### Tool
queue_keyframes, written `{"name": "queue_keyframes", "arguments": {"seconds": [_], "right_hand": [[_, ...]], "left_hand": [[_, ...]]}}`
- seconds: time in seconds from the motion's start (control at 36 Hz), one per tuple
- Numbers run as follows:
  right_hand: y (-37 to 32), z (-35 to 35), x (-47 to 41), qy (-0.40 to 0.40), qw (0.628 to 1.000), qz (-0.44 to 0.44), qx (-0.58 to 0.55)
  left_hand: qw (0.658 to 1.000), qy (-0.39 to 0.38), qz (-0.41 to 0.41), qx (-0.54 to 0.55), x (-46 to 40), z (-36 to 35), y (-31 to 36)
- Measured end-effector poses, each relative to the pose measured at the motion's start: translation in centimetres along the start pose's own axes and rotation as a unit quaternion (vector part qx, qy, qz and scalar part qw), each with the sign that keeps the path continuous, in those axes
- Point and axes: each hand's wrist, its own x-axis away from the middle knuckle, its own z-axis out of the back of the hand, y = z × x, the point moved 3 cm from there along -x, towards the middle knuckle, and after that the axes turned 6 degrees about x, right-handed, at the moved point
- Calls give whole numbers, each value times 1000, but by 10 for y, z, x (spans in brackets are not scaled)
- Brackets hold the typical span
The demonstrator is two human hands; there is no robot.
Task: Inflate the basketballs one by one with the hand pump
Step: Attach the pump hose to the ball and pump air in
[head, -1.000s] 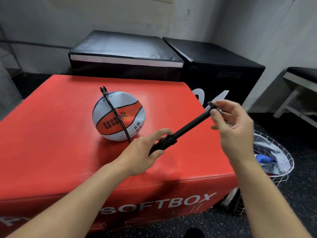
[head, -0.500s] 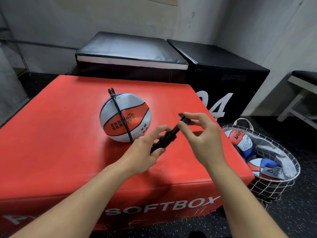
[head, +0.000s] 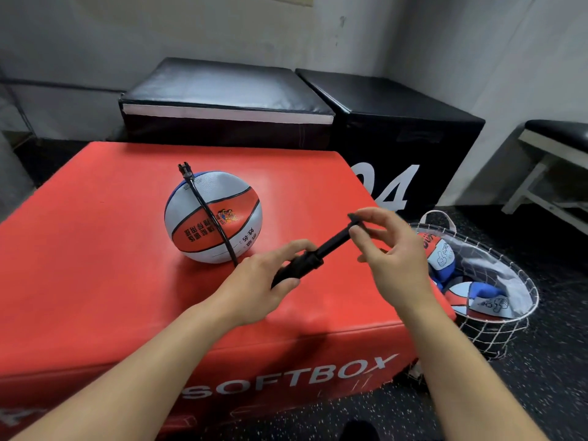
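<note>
A black hand pump [head: 313, 256] is seen near the centre of the frame, slanted from lower left up to upper right. Its barrel is gripped by the left hand [head: 264, 281], whose fingers and thumb are curled round it just below and right of the ball. The handle at the upper end of the pump's rod is pinched between the thumb and fingertips of the right hand [head: 393, 249], right of centre; the remaining fingers are loosely spread. The rod is partly drawn out of the barrel.

A basketball [head: 213, 218] in grey, red and blue panels is rested on the red padded box [head: 95, 249], just left of and above the left hand, close to it but not touched by it. A thin black hose [head: 210, 218] is run from the pump's lower end up over the front of the ball to a connector at the ball's top.

The red box fills the lower left and centre of the frame, and the word SOFTBOX is printed in white on its front face. Behind it, in the upper centre, two black padded boxes [head: 229, 100] are set side by side against a pale wall; white numerals are shown on the right one. At the right edge of the red box, a white net basket [head: 496, 316] is stood on the dark speckled floor, and several more balls [head: 445, 256] are held in it. A white-framed bench [head: 553, 154] with a black pad is seen at the upper right edge.
</note>
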Motion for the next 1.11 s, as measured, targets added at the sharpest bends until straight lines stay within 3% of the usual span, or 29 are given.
{"name": "queue_keyframes", "arguments": {"seconds": [0.14, 0.33, 0.78, 0.97, 1.11], "right_hand": [[0, 46, -13, 111, 990, -27, -79], [-9, 33, -11, 125, 991, 3, -46], [-19, -53, 7, -45, 998, 37, 25], [-3, -36, 8, -81, 996, -23, -26], [2, -19, 3, -68, 997, -20, -27]], "left_hand": [[1000, -11, -6, -19, -2, -6, 1], [1000, 0, -5, -3, -1, -2, 0], [997, 40, -9, 59, 3, 14, -15], [999, 17, -14, 25, 1, 10, -8], [1000, 9, -20, -20, -1, 5, -2]]}}
